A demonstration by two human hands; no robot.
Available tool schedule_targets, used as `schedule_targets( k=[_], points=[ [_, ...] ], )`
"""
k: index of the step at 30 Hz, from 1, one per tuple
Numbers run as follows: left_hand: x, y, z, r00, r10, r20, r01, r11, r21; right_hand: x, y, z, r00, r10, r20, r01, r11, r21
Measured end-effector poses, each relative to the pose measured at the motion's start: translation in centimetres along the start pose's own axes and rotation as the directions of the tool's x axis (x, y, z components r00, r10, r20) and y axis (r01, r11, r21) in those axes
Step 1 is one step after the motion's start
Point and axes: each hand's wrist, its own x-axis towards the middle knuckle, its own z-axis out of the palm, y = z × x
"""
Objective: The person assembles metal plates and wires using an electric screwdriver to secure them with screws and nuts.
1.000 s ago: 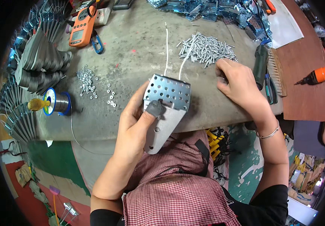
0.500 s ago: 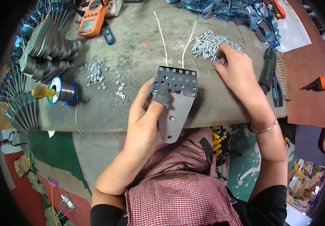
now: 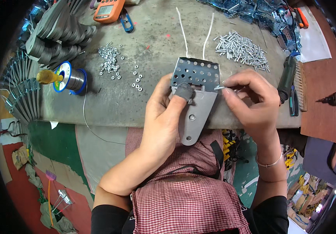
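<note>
The fingers of the left hand [image 3: 163, 117] are closed around the perforated plate [image 3: 195, 71] and grey bracket [image 3: 199, 107], thumb on top; those of the right hand [image 3: 257, 102] pinch a silver rivet [image 3: 219, 88] just beside the plate's right edge. The rivet (a sliver at the fingertips) could slip from a loose pinch; the plate could tilt should the left thumb ease.

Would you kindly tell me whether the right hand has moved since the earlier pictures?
Yes: relative to the pile of metal pins, the right hand has moved left and lower in the view, to beside the perforated plate.
</note>
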Motion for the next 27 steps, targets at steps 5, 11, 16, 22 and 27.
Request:
schedule_targets(
  k=[5, 11, 16, 22, 27],
  points=[
    [-0.2, -0.2, -0.1, 1.000, -0.019, 0.014, 0.017, 0.995, 0.100, -0.4, -0.2, -0.2, 0.974, -0.214, 0.074, 0.226, 0.912, -0.342],
    [-0.2, -1.0, 0.0, 0.998, -0.018, 0.063, 0.013, 0.997, 0.070, 0.2, -1.3, -0.4, 0.975, -0.186, 0.125, 0.216, 0.928, -0.303],
    [-0.7, -0.2, 0.7, 0.991, -0.065, 0.116, 0.049, 0.990, 0.133, 1.4, -0.9, 1.7, 0.932, -0.355, 0.067, 0.361, 0.921, -0.144],
    [-0.7, 0.3, 0.1, 0.985, -0.096, 0.145, 0.062, 0.974, 0.220, 1.6, -0.2, 2.2, 0.856, -0.486, 0.175, 0.516, 0.821, -0.244],
    [0.1, 1.5, 0.0, 0.985, -0.117, 0.123, 0.082, 0.961, 0.263, -0.5, 0.0, 1.0, 0.949, -0.261, 0.177, 0.304, 0.903, -0.302]
  ],
)
